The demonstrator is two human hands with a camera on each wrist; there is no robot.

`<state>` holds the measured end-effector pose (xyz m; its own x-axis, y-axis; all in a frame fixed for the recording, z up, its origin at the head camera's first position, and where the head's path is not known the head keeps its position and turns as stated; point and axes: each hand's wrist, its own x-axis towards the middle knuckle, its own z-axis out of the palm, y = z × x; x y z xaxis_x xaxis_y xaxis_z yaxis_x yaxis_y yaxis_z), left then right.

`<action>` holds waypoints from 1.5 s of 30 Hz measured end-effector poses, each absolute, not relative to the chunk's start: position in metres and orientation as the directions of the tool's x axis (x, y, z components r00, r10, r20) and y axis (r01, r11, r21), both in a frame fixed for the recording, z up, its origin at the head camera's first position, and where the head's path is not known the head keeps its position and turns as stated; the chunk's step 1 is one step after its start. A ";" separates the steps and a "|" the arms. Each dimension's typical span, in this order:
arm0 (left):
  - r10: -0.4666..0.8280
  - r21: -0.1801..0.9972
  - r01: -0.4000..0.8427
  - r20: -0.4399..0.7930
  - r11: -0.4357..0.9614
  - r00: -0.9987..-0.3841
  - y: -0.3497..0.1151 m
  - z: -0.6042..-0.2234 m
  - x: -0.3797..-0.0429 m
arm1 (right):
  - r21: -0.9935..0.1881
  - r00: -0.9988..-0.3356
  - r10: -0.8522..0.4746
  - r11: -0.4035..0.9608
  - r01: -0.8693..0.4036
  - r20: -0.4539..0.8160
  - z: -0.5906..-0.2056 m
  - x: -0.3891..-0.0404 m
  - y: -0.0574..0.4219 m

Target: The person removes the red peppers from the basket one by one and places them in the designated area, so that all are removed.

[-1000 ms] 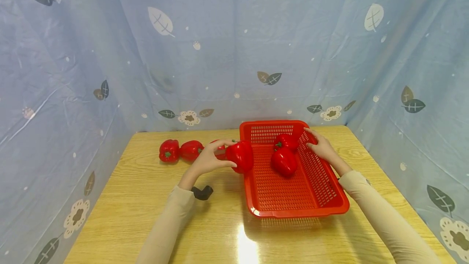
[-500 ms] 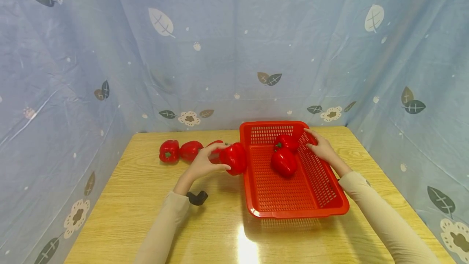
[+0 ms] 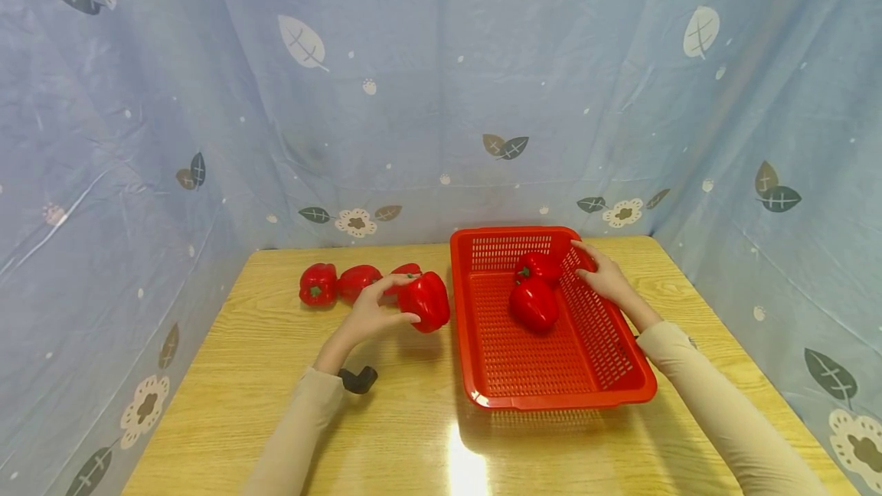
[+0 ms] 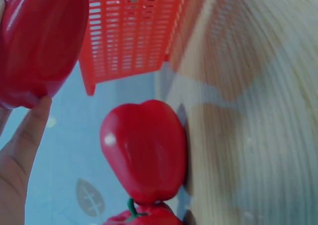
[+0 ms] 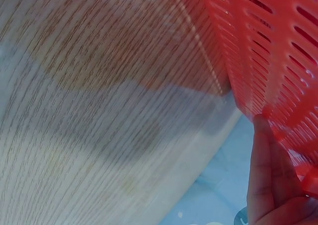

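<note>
Just left of the red plastic basket (image 3: 475, 358), my left hand (image 3: 372, 318) holds a red bell pepper (image 3: 423, 302) between thumb and fingers, above the table. In the left wrist view the held bell pepper (image 4: 42, 41) fills the upper left corner. My right hand (image 3: 609, 282) grips the basket's right rim, its fingers (image 5: 263, 160) along the outer wall in the right wrist view. Inside the basket lie two red bell peppers, one at the back (image 3: 540, 266) and one in front of it (image 3: 534, 305).
On the wooden table (image 3: 227, 373), a row of red bell peppers stands to the left: one at the far left (image 3: 318, 285), one beside it (image 3: 358, 282) and another (image 3: 406, 269) partly hidden behind the left hand. A patterned blue curtain (image 3: 413, 98) encloses the back and sides.
My left hand has drawn leftward from the basket's left rim with the bell pepper in its grasp. The right hand, the basket and the other peppers stay put.
</note>
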<state>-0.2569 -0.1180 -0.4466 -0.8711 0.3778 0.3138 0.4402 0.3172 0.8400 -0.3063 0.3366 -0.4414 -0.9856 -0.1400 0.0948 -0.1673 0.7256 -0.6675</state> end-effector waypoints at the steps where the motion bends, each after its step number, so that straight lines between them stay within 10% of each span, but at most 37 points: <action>1: 0.378 0.841 0.437 0.311 0.319 -0.872 -0.120 -0.448 -0.256 | -0.667 -0.986 -0.139 0.726 -0.167 0.096 -0.441 -0.306 0.337; 45: 0.243 0.884 0.258 0.172 0.389 -0.955 -0.220 -0.488 -0.232 | -0.663 -0.984 -0.141 0.728 -0.175 0.104 -0.444 -0.309 0.339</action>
<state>-0.2323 -0.2198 -0.4876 -0.9546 0.2431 0.1720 0.2584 0.3891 0.8842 -0.3090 0.3386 -0.4437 -0.9845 -0.1412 0.1045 -0.1748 0.7283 -0.6625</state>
